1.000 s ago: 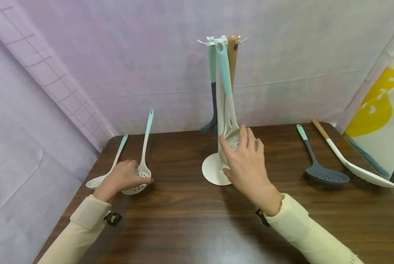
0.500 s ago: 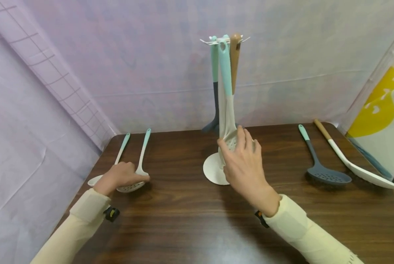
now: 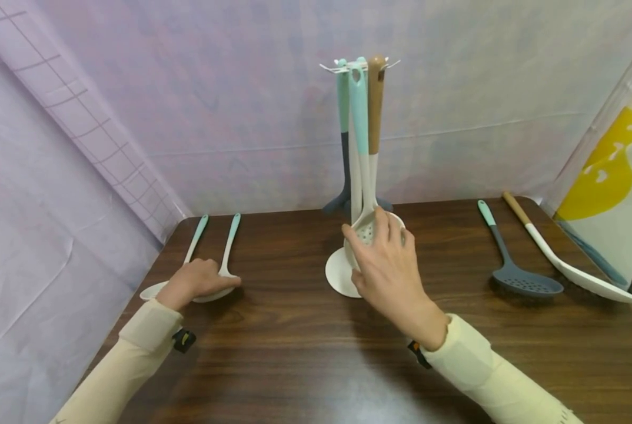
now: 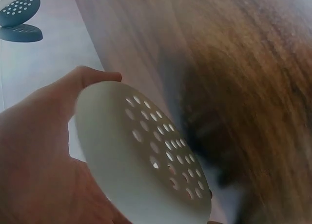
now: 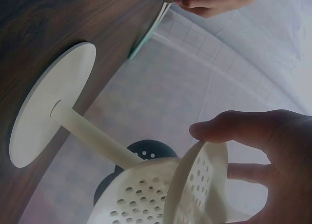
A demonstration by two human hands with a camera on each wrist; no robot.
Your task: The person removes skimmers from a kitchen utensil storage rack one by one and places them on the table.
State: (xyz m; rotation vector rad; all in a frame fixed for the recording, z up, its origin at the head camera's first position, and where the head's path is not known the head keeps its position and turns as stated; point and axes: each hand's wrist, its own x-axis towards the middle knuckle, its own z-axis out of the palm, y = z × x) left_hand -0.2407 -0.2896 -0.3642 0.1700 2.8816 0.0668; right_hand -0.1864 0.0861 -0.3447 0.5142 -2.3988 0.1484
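My left hand (image 3: pixel 196 282) holds a white skimmer with a mint handle (image 3: pixel 231 235) by its round bowl, low over the table's left side. In the left wrist view the thumb lies at the rim of the perforated bowl (image 4: pixel 117 151). Another pale utensil with a mint handle (image 3: pixel 198 235) lies beside it, its head partly covered by that hand. My right hand (image 3: pixel 387 265) grips the perforated bowl of a white skimmer (image 3: pixel 365 232) hanging by its mint handle from a white utensil stand (image 3: pixel 339 277). A second white perforated bowl (image 5: pixel 141 194) hangs close against it in the right wrist view.
A dark grey perforated turner (image 3: pixel 525 281) and a white-headed utensil with a brown handle (image 3: pixel 544 250) lie on the right of the brown table (image 3: pixel 295 353). Dark grey utensils (image 3: pixel 338 203) and a brown-handled one (image 3: pixel 376 112) also hang on the stand. Cloth (image 3: pixel 231 106) hangs behind.
The left skimmer's handle has dropped toward the table and its bowl has tilted. The right hand has shifted slightly left, and the hanging skimmer it grips has swung more upright.
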